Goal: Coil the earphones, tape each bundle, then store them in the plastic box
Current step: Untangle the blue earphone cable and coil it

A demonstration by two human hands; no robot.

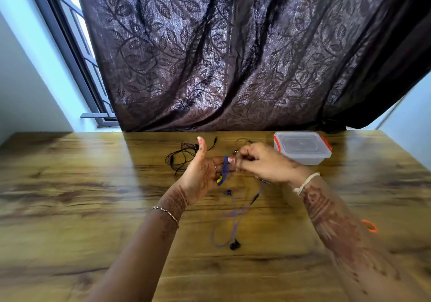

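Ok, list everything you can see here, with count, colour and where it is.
purple earphones: one, purple, partly wound on the left fingers, rest trailing on the table
black earphones: one, black, loose behind the left hand
dark cable: one, thin, behind the right hand, mostly hidden
plastic box: one, clear with red clips, lid on, far right
orange ring: one, right edge, partly hidden by the forearm
table: one, brown wood
curtain: one, dark, leaf-patterned, behind table
window: one, dark-framed, far left
left hand: thumb raised, cable looped round its fingers
right hand: pinches the purple cable
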